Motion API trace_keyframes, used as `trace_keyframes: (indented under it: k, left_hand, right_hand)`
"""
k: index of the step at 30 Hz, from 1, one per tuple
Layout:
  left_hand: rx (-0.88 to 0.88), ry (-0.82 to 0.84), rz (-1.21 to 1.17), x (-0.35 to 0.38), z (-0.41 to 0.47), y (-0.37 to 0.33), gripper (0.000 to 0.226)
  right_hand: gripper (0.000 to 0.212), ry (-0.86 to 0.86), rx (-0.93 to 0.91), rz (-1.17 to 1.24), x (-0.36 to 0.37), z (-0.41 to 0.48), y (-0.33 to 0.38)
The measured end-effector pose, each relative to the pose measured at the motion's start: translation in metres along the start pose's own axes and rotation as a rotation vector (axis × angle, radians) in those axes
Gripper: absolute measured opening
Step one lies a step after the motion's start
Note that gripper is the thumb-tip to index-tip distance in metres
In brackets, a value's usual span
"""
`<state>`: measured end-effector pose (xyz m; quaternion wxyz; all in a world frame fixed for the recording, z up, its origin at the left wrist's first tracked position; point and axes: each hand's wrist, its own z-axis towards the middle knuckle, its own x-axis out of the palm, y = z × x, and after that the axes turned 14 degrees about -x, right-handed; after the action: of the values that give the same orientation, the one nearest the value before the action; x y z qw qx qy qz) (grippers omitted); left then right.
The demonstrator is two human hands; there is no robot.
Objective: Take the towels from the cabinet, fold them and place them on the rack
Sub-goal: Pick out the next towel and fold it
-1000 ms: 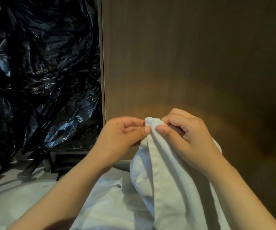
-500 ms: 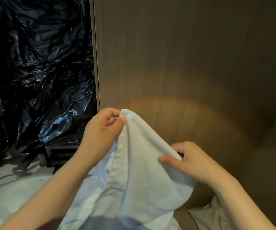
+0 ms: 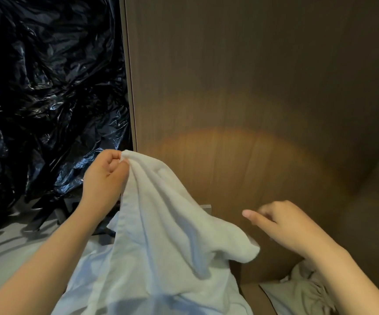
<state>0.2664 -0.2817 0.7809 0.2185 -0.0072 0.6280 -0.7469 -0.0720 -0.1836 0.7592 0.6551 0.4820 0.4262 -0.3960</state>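
A white towel (image 3: 161,235) hangs in loose folds in front of me, lifted by one corner. My left hand (image 3: 104,178) pinches that top corner between thumb and curled fingers. My right hand (image 3: 281,223) hovers to the right of the towel, apart from it, with the index finger pointing left and the other fingers loosely curled; it holds nothing. A free corner of the towel droops just below and left of my right hand. More white cloth (image 3: 302,289) lies at the bottom right, beside my right forearm.
A brown wooden panel (image 3: 252,87) fills the view behind my hands. Crumpled black plastic sheeting (image 3: 47,87) covers the left side. Below it lies a pale surface (image 3: 6,253) with dark objects standing on it.
My right hand slid down the towel's edge, let it go and moved right. My left hand keeps the top corner, now further left; the towel has spread wider.
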Motion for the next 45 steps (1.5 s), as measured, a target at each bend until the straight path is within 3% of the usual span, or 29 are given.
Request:
trace_keyframes:
  k: [5,11,17,19,21,24,29,34,39,45]
  left_hand:
    - [0.067,0.161,0.117,0.014,-0.006,-0.002,0.011]
    - [0.073,0.173,0.086,0.021,-0.006,0.001,0.011]
    - [-0.030,0.115,0.033,0.024,0.009,0.020,0.013]
    - [-0.043,0.098,0.059,0.028,0.013,0.029,0.013]
    - [-0.039,0.051,0.100,0.028,0.017,0.039,0.013]
    - [-0.045,-0.005,0.122,0.023,0.025,0.054,0.013]
    - [-0.017,-0.077,0.101,0.022,0.035,0.054,0.012]
    - [-0.009,-0.130,0.038,0.022,0.047,0.036,0.011]
    - [0.028,-0.169,-0.037,0.015,0.057,0.005,0.009]
    - [0.104,-0.244,-0.237,0.008,0.047,-0.044,0.009]
  right_hand:
    - [0.046,0.064,-0.112,0.268,0.032,0.003,0.011]
    - [0.035,0.035,-0.170,0.482,0.067,0.008,0.023]
    - [0.054,0.270,-0.010,0.318,0.079,-0.005,0.002]
    - [0.048,0.299,0.046,0.300,0.082,-0.007,-0.003]
    - [0.034,0.245,0.091,0.295,0.081,-0.006,-0.007]
    - [0.044,0.038,0.128,0.072,0.062,-0.003,-0.014]
    - [0.034,-0.194,0.079,-0.153,0.026,0.017,-0.010]
    - [0.038,-0.364,0.057,-0.265,-0.006,0.035,0.002]
    - [0.021,-0.463,0.022,-0.401,-0.043,0.047,0.008]
    - [0.023,-0.824,-0.119,-0.488,-0.084,0.049,0.016]
